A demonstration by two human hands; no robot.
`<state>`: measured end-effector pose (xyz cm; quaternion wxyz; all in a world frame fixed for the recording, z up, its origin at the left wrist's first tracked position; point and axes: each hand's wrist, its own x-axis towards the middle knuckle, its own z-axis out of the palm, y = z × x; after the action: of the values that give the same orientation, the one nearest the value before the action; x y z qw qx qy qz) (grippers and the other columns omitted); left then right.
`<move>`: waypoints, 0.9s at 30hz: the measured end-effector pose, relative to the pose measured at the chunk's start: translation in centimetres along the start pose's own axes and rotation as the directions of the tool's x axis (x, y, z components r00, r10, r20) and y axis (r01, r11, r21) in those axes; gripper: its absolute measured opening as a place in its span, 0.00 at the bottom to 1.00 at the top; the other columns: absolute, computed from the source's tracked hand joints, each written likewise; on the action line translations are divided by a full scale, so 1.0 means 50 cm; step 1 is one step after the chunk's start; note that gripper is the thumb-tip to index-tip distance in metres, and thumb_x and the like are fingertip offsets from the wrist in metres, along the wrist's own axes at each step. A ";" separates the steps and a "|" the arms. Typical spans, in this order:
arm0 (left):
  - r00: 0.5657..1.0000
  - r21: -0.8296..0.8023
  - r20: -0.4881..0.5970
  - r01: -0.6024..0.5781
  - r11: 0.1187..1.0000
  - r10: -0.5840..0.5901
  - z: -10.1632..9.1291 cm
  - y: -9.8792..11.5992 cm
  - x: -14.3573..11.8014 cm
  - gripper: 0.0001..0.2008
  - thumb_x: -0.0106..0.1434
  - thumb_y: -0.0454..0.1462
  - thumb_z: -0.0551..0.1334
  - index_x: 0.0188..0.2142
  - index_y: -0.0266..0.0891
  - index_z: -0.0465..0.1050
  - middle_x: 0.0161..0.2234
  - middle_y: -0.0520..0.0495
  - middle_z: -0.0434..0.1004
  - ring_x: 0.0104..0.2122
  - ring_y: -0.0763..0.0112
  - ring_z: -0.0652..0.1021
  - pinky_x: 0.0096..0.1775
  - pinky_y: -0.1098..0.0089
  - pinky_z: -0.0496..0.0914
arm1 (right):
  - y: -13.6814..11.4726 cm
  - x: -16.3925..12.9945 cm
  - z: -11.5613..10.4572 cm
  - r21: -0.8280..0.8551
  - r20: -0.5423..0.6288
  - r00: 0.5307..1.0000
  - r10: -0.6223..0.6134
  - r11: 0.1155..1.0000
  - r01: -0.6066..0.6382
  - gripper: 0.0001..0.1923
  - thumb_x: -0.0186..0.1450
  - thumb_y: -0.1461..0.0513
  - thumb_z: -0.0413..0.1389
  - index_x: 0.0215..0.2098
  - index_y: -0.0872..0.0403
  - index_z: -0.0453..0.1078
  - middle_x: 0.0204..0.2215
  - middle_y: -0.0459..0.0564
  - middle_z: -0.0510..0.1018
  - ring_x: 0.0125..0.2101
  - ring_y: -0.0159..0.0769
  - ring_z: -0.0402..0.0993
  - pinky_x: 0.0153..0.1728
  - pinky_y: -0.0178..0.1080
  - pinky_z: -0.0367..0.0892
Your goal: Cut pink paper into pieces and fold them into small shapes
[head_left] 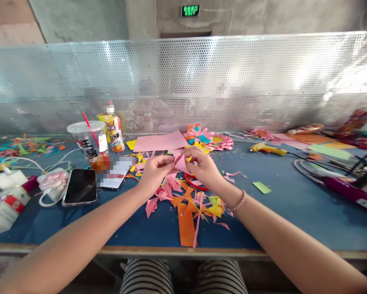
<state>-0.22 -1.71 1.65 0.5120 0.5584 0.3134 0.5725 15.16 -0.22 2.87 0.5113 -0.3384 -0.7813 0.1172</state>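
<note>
My left hand (155, 169) and my right hand (202, 165) meet above the blue table (293, 204), both pinching a small pink paper piece (181, 163) between their fingertips. A beaded bracelet (240, 201) circles my right wrist. Beneath the hands lies a heap of pink, orange and yellow paper scraps (189, 204), with red-handled scissors (195, 184) partly hidden under my right hand. A pink paper sheet (160, 142) lies flat just beyond the hands, and finished paper flowers (206, 139) sit behind it.
A black phone (80, 186), a plastic cup with a red straw (90, 145) and a drink bottle (114, 128) stand at the left. A yellow glue gun (267, 149) and cables (330, 169) lie at the right. A perforated metal screen (183, 81) closes the back.
</note>
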 end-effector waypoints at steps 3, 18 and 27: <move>0.999 0.048 0.017 -0.045 0.998 0.045 0.002 0.002 -0.006 0.08 0.50 0.36 0.62 0.32 0.35 0.73 0.30 0.47 0.75 0.32 0.70 0.76 0.39 0.66 0.72 | -0.008 -0.001 0.003 0.038 0.009 0.995 0.098 0.994 -0.099 0.05 0.51 0.69 0.49 0.24 0.55 0.63 0.25 0.46 0.67 0.28 0.31 0.64 0.28 0.34 0.60; 0.997 0.171 0.041 -0.070 0.983 0.064 0.000 -0.005 -0.002 0.10 0.48 0.39 0.64 0.30 0.35 0.73 0.27 0.47 0.75 0.27 0.72 0.75 0.34 0.69 0.70 | -0.014 -0.001 0.004 0.267 0.111 0.971 0.212 0.935 -0.235 0.03 0.55 0.64 0.52 0.24 0.56 0.63 0.21 0.43 0.65 0.21 0.26 0.59 0.23 0.32 0.56; 0.992 -0.101 -0.091 0.074 0.992 -0.083 -0.004 -0.007 0.008 0.10 0.45 0.37 0.66 0.27 0.34 0.71 0.25 0.49 0.74 0.26 0.75 0.75 0.33 0.71 0.69 | -0.006 -0.006 0.007 0.272 0.208 0.956 0.206 0.927 -0.258 0.10 0.56 0.58 0.54 0.32 0.56 0.66 0.25 0.45 0.69 0.26 0.28 0.64 0.26 0.33 0.61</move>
<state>-0.29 -1.20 1.40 0.5453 0.4920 0.3309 0.5925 14.79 -0.58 2.67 0.4679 -0.3365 -0.7510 0.3221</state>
